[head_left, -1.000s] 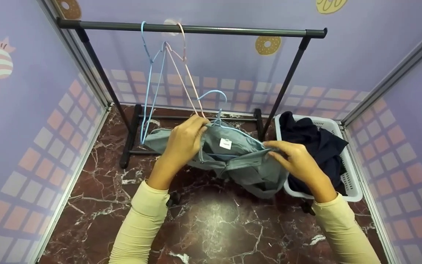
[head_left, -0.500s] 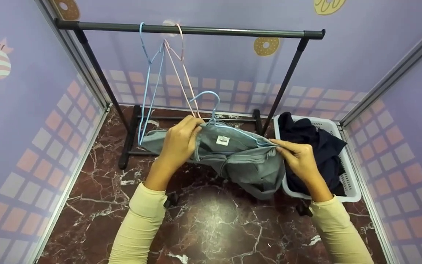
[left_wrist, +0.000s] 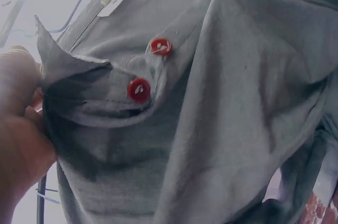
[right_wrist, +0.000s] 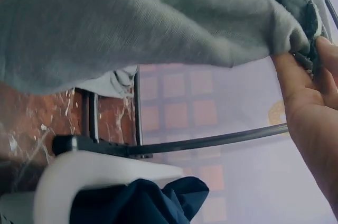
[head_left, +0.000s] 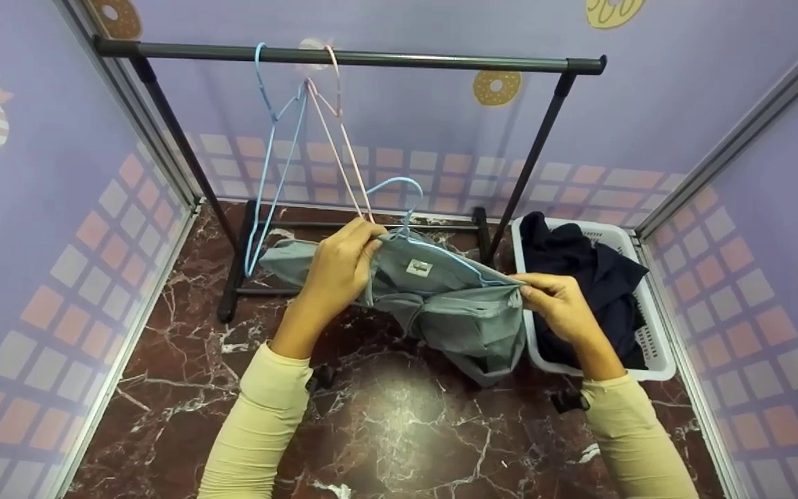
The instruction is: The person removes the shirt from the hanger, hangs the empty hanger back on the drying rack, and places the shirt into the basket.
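A grey-green garment [head_left: 468,326] with a white label inside its opening hangs between both hands; its exact kind is hard to tell. Two red buttons [left_wrist: 139,90] show on it in the left wrist view. Inside the opening sits a blue hanger [head_left: 440,251], its hook standing up above the cloth. My left hand [head_left: 340,267] pinches the garment's edge left of the hook. At the opening's right end, near the hanger's right corner, my right hand [head_left: 558,305] pinches the edge between thumb and fingers. The hanger's left arm is mostly hidden.
A black clothes rack [head_left: 406,59] stands ahead, with another blue hanger [head_left: 265,166] and a pink hanger [head_left: 343,138] on its bar. To the right, a white basket [head_left: 661,346] holds dark navy cloth [head_left: 593,284]. Patterned walls enclose the marble-look floor [head_left: 399,430].
My right hand has drawn the garment's edge outward over the hanger's right end, stretching the opening straighter. The left hand has kept its hold, and the hook has swayed slightly.
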Demonstrator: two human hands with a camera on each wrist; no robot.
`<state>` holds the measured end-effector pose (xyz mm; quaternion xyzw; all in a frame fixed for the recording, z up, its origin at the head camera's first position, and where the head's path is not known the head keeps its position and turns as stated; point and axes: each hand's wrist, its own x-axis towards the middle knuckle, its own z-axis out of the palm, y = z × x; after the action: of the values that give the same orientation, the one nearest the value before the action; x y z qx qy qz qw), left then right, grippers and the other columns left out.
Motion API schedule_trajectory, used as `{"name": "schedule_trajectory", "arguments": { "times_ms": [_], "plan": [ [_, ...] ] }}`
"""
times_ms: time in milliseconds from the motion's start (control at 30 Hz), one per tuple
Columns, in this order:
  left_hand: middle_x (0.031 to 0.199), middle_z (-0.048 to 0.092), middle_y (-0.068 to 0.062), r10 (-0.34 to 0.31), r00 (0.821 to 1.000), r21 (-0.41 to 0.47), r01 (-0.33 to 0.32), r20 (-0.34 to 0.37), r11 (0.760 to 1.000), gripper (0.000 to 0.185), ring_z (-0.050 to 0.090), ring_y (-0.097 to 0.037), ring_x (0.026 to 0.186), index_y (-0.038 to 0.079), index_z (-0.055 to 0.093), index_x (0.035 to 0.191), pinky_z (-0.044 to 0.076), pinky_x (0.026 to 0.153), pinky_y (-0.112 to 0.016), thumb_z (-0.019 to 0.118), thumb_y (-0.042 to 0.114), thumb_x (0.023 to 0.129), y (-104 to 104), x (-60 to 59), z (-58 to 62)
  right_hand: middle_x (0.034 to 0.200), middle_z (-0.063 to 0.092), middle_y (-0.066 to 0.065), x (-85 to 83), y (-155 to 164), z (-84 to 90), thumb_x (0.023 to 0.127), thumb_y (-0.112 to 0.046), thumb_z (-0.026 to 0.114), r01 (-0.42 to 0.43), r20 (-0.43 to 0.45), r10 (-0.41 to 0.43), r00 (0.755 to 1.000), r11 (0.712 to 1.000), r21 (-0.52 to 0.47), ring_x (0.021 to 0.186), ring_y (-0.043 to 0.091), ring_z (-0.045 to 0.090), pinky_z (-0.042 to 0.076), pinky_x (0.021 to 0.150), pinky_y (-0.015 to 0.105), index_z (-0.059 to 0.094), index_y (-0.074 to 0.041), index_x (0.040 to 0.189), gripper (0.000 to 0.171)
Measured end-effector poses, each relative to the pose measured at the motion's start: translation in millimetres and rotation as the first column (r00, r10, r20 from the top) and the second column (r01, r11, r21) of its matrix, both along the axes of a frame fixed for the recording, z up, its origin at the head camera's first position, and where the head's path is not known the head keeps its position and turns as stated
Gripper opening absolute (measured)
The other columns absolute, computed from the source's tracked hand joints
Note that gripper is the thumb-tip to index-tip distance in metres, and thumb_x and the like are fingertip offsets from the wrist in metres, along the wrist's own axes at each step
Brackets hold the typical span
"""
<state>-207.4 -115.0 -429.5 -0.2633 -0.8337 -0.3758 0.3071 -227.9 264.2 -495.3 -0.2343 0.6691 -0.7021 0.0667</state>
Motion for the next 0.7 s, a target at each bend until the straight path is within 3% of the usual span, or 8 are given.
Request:
{"name": "schedule_trajectory", "arguments": {
  "times_ms": [133, 233, 433, 600, 633, 700],
  "plan": [
    [0.095, 0.068, -0.011, -0.018, 0.999, -0.031, 0.019, 0.044, 0.999, 0.016, 0.064, -0.023, 0.079, 0.001, 0.071, 0.11, 0.059, 0.076, -0.037, 0.059, 0.009, 0.104, -1.8, -1.3, -0.6, 0.106, 0.079, 0.003, 3.2, -1.1, 1.4, 0.1, 0.01, 0.055, 0.051, 0.041, -0.049, 0.998, 0.998, -0.037, 0.09, 0.012, 0.076, 0.064, 0.073, 0.025, 0.07, 0.013, 0.118, 0.024],
    [0.099, 0.07, -0.012, -0.04, 0.997, -0.047, 0.043, 0.07, 0.998, 0.02, 0.067, -0.025, 0.087, -0.001, 0.071, 0.115, 0.06, 0.083, -0.037, 0.059, 0.01, 0.104, -3.6, -2.4, -2.6, 0.103, 0.078, 0.005, 3.3, -0.8, 5.4, 0.099, 0.015, 0.051, 0.07, 0.041, -0.065, 0.997, 0.989, -0.133, 0.086, 0.011, 0.075, 0.063, 0.071, 0.023, 0.074, 0.008, 0.114, 0.028],
    [0.095, 0.069, -0.014, -0.063, 0.994, -0.017, 0.065, 0.085, 0.998, 0.022, 0.066, -0.026, 0.084, -0.005, 0.071, 0.117, 0.06, 0.082, -0.035, 0.058, 0.007, 0.104, -5.6, -3.4, -5.3, 0.1, 0.076, 0.01, 2.1, -2.2, 8.4, 0.1, 0.02, 0.04, -0.051, 0.056, 0.076, 0.996, 0.933, -0.355, 0.085, 0.013, 0.072, 0.062, 0.073, 0.022, 0.074, 0.004, 0.111, 0.039],
    [0.094, 0.069, -0.013, -0.04, 0.995, -0.042, 0.044, 0.087, 0.998, 0.02, 0.066, -0.027, 0.086, -0.003, 0.071, 0.114, 0.06, 0.085, -0.04, 0.057, 0.008, 0.104, -4.2, -0.8, -1.1, 0.098, 0.076, 0.011, 2.3, -3.2, 3.5, 0.101, 0.019, 0.037, -0.097, 0.071, 0.142, 0.987, 0.891, -0.444, 0.078, 0.012, 0.07, 0.058, 0.067, 0.02, 0.074, 0.004, 0.111, 0.041],
    [0.093, 0.069, -0.012, -0.031, 0.996, -0.046, 0.035, 0.081, 0.998, 0.018, 0.066, -0.026, 0.085, -0.001, 0.07, 0.112, 0.059, 0.083, -0.04, 0.058, 0.009, 0.104, -3.7, -0.1, -0.2, 0.096, 0.076, 0.01, 1.9, -3.6, 2.7, 0.101, 0.019, 0.039, -0.084, 0.065, 0.124, 0.99, 0.899, -0.429, 0.077, 0.011, 0.068, 0.057, 0.065, 0.019, 0.074, 0.003, 0.111, 0.04],
    [0.091, 0.068, -0.011, -0.011, 0.997, -0.045, 0.015, 0.072, 0.999, 0.015, 0.064, -0.026, 0.082, 0.001, 0.07, 0.108, 0.058, 0.078, -0.041, 0.058, 0.009, 0.104, -3.3, 0.9, 0.7, 0.095, 0.076, 0.007, 0.7, -5.6, 2.5, 0.1, 0.016, 0.044, -0.035, 0.011, 0.041, 0.999, 0.945, -0.327, 0.077, 0.009, 0.067, 0.056, 0.065, 0.018, 0.073, 0.008, 0.11, 0.031]
  ]
}}
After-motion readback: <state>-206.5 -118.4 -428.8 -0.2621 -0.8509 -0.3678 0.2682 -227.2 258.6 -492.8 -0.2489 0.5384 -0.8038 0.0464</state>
